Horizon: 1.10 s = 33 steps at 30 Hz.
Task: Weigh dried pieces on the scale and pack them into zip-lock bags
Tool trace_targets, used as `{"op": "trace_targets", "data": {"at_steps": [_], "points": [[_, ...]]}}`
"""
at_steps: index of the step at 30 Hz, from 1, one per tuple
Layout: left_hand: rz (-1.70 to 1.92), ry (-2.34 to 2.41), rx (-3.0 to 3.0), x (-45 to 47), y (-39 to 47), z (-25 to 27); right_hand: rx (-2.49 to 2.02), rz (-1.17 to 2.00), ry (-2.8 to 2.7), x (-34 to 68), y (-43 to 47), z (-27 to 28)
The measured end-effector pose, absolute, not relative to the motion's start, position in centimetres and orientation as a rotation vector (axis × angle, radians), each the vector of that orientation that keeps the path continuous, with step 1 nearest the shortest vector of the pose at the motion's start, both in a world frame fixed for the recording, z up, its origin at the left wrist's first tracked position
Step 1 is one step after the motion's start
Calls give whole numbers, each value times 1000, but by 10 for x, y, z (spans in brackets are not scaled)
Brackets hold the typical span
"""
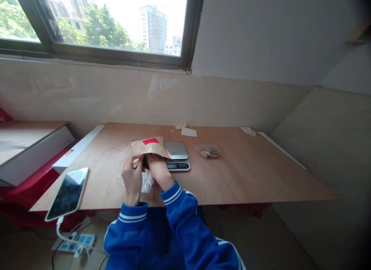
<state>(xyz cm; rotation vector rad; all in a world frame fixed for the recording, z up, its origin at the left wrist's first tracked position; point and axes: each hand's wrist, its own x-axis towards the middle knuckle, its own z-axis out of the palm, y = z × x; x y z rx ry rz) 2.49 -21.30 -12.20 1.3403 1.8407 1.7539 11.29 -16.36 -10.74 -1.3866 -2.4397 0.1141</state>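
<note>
A brown paper bag (147, 147) with a red label lies over the table in front of me, its opening toward me. My left hand (133, 171) pinches the near edge of the bag at its left side. Into the opening reaches my right hand (157, 167); its fingers are hidden inside, so I cannot see what they touch. Below the hands lies a clear plastic bag (147, 181), partly covered by them. Just right of the paper bag stands a digital kitchen scale (176, 151) with a steel plate, partly overlapped by the bag's corner.
On the wooden table (246, 181), a clear bag of dried brown pieces (210, 152) lies right of the scale. A white card (189, 132) and pale scraps (248, 131) are at the back. A phone (68, 194) with a charging cable sits at the left front edge, above a power strip (78, 242).
</note>
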Motion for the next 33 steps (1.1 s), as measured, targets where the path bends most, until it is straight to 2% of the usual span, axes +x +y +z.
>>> {"op": "trace_targets", "data": {"at_steps": [14,33], "points": [[1742,1878,1317,32,-210,-123,-1376,-26,-2566,119,-175,-94],[1765,1780,1233,30,-212,-118,-1346,24,-2468,131,-191,-88]]}}
